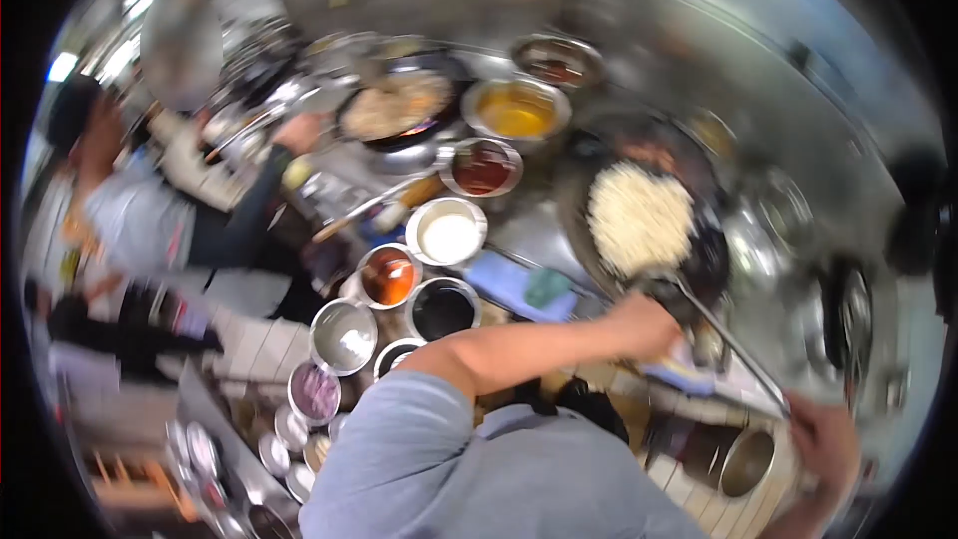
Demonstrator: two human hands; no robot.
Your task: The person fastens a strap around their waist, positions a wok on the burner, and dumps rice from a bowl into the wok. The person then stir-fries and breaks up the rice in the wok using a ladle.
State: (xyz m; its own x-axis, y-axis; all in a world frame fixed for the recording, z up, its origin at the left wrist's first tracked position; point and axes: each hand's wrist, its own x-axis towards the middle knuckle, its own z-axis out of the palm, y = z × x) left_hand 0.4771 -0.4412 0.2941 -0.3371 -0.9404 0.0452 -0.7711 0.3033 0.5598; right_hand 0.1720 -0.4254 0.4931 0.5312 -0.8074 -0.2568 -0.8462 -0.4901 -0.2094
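Observation:
A dark wok [706,230] stands in front of me on the stove, with a heap of pale noodle-like strands [639,220] in it. My left hand [647,327] is closed at the near rim of the wok; its fingertips are partly hidden. In my right hand [823,434], closed at lower right, is the end of a long metal handle. This belongs to a wok ladle [733,347], which slants up to the near edge of the strands. The ladle's head is blurred there.
Left of the wok are bowls of yellow liquid [514,112], red sauce [483,168], white contents [448,235] and dark liquid [443,310]. A blue cloth [509,282] lies beside them. Another person [150,210] works at a second wok [461,90] on the left.

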